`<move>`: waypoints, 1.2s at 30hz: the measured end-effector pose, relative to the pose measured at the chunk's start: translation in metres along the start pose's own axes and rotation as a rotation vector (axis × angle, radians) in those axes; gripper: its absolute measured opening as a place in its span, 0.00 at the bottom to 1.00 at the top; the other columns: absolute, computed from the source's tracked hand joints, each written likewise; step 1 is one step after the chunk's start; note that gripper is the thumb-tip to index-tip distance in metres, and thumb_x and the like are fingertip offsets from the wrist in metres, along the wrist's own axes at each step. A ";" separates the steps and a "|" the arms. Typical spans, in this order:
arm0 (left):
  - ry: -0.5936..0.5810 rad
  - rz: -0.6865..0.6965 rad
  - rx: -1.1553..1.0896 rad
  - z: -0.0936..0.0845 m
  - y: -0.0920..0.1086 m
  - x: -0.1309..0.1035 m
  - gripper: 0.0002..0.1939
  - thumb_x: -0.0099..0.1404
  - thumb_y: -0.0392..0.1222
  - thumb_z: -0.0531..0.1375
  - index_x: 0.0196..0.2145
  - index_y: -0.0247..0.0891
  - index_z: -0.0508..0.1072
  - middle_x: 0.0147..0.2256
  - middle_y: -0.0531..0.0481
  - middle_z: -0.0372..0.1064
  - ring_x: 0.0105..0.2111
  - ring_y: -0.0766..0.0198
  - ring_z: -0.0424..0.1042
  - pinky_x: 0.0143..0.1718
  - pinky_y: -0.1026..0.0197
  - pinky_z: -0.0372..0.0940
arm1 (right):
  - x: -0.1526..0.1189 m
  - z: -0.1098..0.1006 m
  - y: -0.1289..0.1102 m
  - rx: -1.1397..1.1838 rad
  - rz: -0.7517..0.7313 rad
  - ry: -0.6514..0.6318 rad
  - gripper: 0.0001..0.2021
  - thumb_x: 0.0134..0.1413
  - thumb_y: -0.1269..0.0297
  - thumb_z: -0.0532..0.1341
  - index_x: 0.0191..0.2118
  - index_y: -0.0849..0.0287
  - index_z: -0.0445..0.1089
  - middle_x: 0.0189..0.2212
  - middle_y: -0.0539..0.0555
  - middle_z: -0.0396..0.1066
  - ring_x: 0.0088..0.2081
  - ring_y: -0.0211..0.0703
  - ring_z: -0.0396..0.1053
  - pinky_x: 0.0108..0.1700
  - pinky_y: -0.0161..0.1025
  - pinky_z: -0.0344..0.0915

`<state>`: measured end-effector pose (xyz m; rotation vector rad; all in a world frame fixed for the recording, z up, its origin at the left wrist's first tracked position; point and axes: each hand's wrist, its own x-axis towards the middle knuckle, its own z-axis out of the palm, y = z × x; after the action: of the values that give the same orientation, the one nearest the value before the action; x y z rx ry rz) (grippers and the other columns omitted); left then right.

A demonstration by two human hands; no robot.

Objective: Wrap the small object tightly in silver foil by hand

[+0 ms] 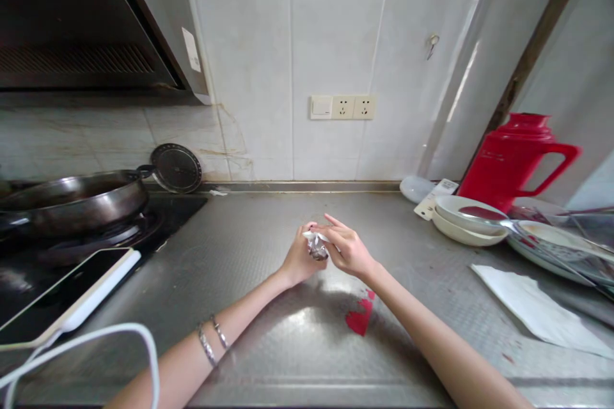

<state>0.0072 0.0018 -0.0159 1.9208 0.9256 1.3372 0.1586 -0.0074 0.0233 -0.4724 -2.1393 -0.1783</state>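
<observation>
Above the middle of the steel counter [240, 307], my left hand [298, 257] is wrapped around a small shiny silvery-brown object [317, 248]; most of it is hidden by the fingers, so its kind does not show. A crumpled white piece [314, 236] like tissue or foil lies over its top. From the other side my right hand [349, 248] reaches in, its fingertips closed at the white piece while one finger sticks out. Below the hands a torn red scrap [359, 318] lies on the counter, with smaller red bits beside it.
At left, a metal pan [77, 204] sits on the black stove; nearby are a phone [67, 294] and a white cable [96, 330]. A red thermos [508, 160], stacked bowls [467, 230], a plate [542, 252] and a white napkin [532, 303] stand or lie at right.
</observation>
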 end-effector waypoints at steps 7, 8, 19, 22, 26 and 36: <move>-0.005 -0.039 -0.009 0.002 -0.002 -0.005 0.35 0.41 0.29 0.65 0.50 0.37 0.64 0.43 0.46 0.67 0.43 0.56 0.67 0.43 0.56 0.63 | 0.002 0.000 0.001 0.026 0.098 0.024 0.17 0.58 0.77 0.49 0.48 0.56 0.67 0.34 0.51 0.75 0.35 0.40 0.75 0.60 0.57 0.60; -0.012 -0.030 -0.026 0.002 -0.002 -0.004 0.34 0.41 0.28 0.65 0.48 0.37 0.65 0.43 0.46 0.68 0.44 0.55 0.67 0.45 0.55 0.63 | 0.002 0.001 -0.001 0.031 0.078 0.017 0.17 0.58 0.76 0.49 0.48 0.56 0.66 0.35 0.52 0.75 0.36 0.41 0.75 0.60 0.57 0.61; 0.056 -0.039 -0.095 0.004 0.002 -0.001 0.36 0.40 0.29 0.66 0.49 0.38 0.62 0.43 0.47 0.67 0.41 0.60 0.68 0.40 0.61 0.63 | -0.007 0.002 0.006 -0.099 -0.003 0.079 0.22 0.59 0.78 0.47 0.57 0.58 0.59 0.46 0.59 0.73 0.47 0.43 0.72 0.59 0.58 0.60; 0.032 -0.019 -0.152 0.003 0.004 0.001 0.36 0.41 0.31 0.68 0.47 0.37 0.60 0.43 0.46 0.67 0.40 0.59 0.69 0.41 0.59 0.64 | -0.007 0.004 -0.002 -0.123 -0.082 0.056 0.23 0.58 0.79 0.46 0.59 0.61 0.57 0.50 0.64 0.70 0.54 0.46 0.67 0.59 0.57 0.61; 0.031 -0.042 -0.186 0.003 0.002 0.001 0.36 0.41 0.33 0.69 0.47 0.37 0.58 0.41 0.46 0.68 0.39 0.59 0.70 0.41 0.57 0.64 | -0.006 0.004 -0.005 -0.142 -0.153 0.023 0.24 0.57 0.80 0.45 0.59 0.64 0.56 0.50 0.66 0.70 0.55 0.45 0.66 0.58 0.56 0.62; 0.047 -0.035 -0.186 0.004 0.000 0.000 0.36 0.41 0.33 0.68 0.47 0.38 0.57 0.43 0.45 0.66 0.42 0.57 0.69 0.44 0.55 0.63 | -0.009 0.004 -0.001 -0.144 -0.136 0.044 0.24 0.57 0.78 0.46 0.59 0.62 0.56 0.50 0.64 0.71 0.55 0.46 0.66 0.58 0.57 0.62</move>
<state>0.0107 0.0014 -0.0167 1.7323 0.8227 1.4021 0.1595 -0.0092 0.0140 -0.4021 -2.1250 -0.4185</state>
